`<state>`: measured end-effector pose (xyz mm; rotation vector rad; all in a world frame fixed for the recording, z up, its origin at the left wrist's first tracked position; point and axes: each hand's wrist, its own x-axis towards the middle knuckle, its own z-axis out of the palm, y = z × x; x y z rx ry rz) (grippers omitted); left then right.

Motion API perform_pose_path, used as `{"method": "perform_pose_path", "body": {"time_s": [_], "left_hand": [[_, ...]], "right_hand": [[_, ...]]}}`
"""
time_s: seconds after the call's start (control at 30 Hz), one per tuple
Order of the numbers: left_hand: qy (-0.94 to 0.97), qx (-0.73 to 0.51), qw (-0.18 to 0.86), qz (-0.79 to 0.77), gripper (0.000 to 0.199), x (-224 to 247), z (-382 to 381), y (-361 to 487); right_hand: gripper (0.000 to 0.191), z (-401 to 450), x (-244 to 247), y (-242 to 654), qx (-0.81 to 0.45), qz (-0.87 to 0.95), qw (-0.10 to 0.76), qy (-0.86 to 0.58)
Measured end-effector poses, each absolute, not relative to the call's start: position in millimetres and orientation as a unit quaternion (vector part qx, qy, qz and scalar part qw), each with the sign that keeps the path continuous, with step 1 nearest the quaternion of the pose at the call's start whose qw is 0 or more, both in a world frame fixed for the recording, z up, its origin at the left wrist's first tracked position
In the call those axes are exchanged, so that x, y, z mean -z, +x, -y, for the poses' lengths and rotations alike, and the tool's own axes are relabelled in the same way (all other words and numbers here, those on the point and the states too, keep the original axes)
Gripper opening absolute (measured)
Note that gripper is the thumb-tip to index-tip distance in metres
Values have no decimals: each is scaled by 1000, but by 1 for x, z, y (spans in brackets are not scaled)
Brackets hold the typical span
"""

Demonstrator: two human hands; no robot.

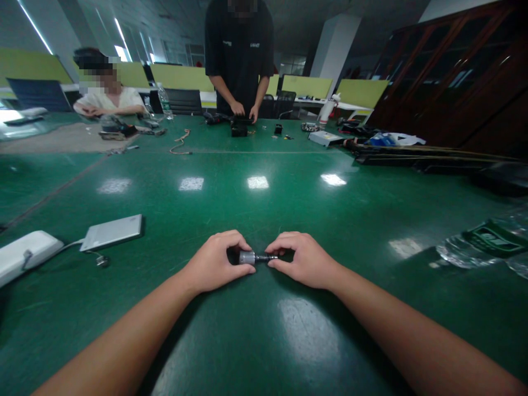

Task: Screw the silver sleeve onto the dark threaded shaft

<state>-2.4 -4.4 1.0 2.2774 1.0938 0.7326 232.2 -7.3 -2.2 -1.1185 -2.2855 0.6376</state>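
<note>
A small silver metal cylinder point(247, 257) with a thin, dark ridged shaft point(262, 257) lies level, low over the green tabletop point(223, 192) or on it; I cannot tell which. My left hand point(216, 261) closes on the cylinder, thumb on the near side and index finger on the far side. From the other end, my right hand point(305, 259) has its thumb and fingertips closed about the tip of the shaft. The shaft points right, and its middle shows between both hands.
To the left are a silver flat box point(112, 232) with a cable and a white power strip point(28, 253). A water bottle point(487, 242) lies at the right. Across the table a person in black point(239, 60) handles dark parts; another person point(109, 99) sits at far left.
</note>
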Motion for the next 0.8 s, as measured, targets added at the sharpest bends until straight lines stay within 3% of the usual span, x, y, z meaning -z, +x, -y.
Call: {"method": "perform_pose_path", "body": {"time_s": [0.1, 0.27, 0.47, 0.8], "left_hand": [[850, -254, 259, -381, 28, -4, 6, -2], [851, -249, 270, -375, 16, -5, 7, -2], [854, -240, 250, -389, 25, -3, 6, -1], [856, -236, 255, -384, 21, -2, 5, -1]], "right_hand": [[16, 11, 4, 227, -229, 849, 258, -401], [14, 12, 7, 225, -225, 854, 266, -387], [14, 12, 9, 224, -221, 858, 263, -382], [15, 13, 10, 222, -211, 864, 258, -377]]}}
